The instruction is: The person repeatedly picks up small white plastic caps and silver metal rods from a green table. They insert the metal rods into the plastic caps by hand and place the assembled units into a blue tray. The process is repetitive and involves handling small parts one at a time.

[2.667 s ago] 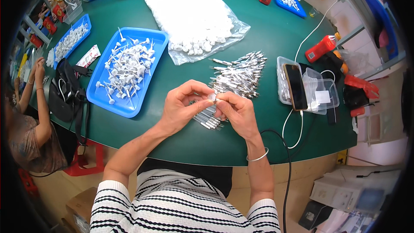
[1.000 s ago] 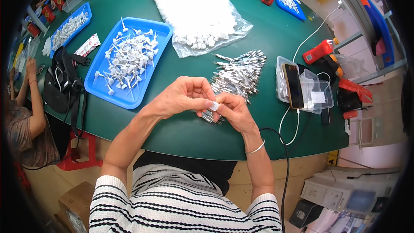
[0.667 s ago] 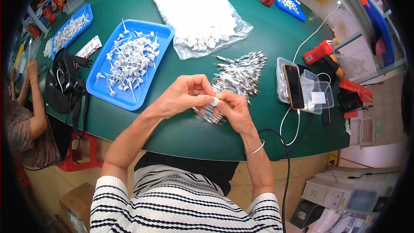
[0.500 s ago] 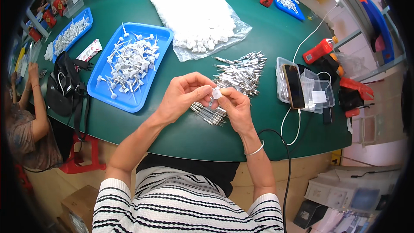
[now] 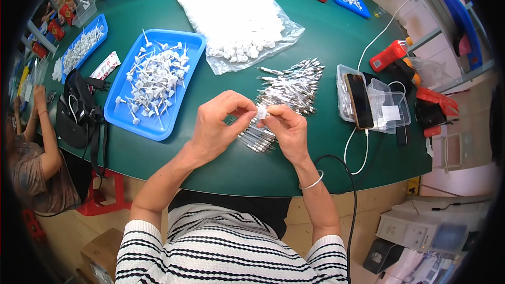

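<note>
A small white plastic cap (image 5: 261,112) is pinched between the fingertips of both hands, above the near end of a heap of metal rods. My left hand (image 5: 218,123) has its thumb and forefinger closed at the cap's left side. From the other side my right hand (image 5: 289,132), with a white bangle at its wrist, grips the cap too. Whether a rod sits in the cap is hidden by the fingers. Beneath and beyond them, the slim silver metal rods (image 5: 292,87) lie piled on the green table (image 5: 221,171).
To the left, a blue tray (image 5: 134,128) holds many white caps with rods. A clear bag (image 5: 231,10) of white caps lies beyond. At right are a phone (image 5: 359,100), a clear plastic box (image 5: 398,106) and a red bottle (image 5: 388,59). A co-worker's arm (image 5: 48,134) shows at left.
The view has shifted slightly. My left thumb and fingers have changed their hold at the cap, and both hands stay together in nearly the same place.
</note>
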Demonstrator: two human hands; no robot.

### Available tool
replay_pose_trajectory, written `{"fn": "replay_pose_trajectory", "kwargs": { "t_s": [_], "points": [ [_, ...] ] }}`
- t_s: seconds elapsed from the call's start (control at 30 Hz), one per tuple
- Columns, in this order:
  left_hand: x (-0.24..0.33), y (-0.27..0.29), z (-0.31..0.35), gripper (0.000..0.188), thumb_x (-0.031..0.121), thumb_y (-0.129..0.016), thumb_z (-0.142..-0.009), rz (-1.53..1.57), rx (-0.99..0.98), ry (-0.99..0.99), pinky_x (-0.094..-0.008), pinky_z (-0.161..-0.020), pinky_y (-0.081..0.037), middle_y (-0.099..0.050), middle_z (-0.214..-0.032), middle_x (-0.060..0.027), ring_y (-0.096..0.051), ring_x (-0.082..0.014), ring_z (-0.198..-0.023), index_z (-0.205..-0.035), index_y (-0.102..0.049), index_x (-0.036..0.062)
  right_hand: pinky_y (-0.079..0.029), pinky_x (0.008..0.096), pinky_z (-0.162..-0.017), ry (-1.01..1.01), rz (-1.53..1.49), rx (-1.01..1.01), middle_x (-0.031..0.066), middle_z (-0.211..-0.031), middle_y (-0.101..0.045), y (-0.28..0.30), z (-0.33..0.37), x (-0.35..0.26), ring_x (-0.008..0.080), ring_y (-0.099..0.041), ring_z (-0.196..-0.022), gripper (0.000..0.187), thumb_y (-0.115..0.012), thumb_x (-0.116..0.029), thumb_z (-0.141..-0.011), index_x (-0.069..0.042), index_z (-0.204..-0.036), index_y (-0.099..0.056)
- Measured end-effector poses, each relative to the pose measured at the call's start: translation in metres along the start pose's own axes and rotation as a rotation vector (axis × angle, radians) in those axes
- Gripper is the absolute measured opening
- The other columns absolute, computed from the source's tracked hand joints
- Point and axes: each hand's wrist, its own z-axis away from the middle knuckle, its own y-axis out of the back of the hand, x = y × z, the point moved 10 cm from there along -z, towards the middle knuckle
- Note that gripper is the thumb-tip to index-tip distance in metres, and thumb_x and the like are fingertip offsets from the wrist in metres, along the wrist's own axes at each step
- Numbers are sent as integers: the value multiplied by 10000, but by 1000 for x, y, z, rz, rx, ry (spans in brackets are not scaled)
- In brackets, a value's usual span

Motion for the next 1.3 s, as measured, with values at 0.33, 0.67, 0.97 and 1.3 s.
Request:
{"fn": "replay_pose_trajectory", "kwargs": {
  "t_s": [0.33, 0.67, 0.97, 1.3],
  "points": [
    [7, 3, 8, 69, -2, -654, -795, -60, 87, -82, -260, -586, -498, -624, -793, -65, -601, -144, -680, -850, -614, 8, -509, 241, -729, 34, 5, 110, 74, -887, -647, 8, 2, -5, 142, -658, -814, 120, -627, -36, -891, 23, -995, -638],
    [-17, -7, 9, 102, 82, -673, -843, 216, 32, 165, -234, -597, -471, -628, -806, -45, -582, -105, -701, -876, -621, 1, -482, 243, -708, 195, 298, 163, 50, -862, -679, 11, 3, -25, 111, -625, -782, 123, -668, -7, -839, -22, -961, -672],
    [-24, -10, 10, 104, 75, -663, -845, 240, -3, 222, -231, -583, -466, -617, -796, -34, -564, -90, -697, -878, -620, -14, -484, 268, -689, 290, 442, 175, 61, -861, -669, 7, 6, -37, 161, -616, -767, 170, -686, 39, -787, -26, -944, -679],
    [-43, -26, 16, 95, 69, -637, -869, 604, -104, 478, -202, -569, -486, -598, -846, -23, -542, -57, -695, -914, -611, -11, -496, 283, -680, 437, 504, 183, 69, -863, -676, 0, 9, -48, 190, -628, -766, 203, -696, 74, -752, -39, -920, -674]
  ]
}}
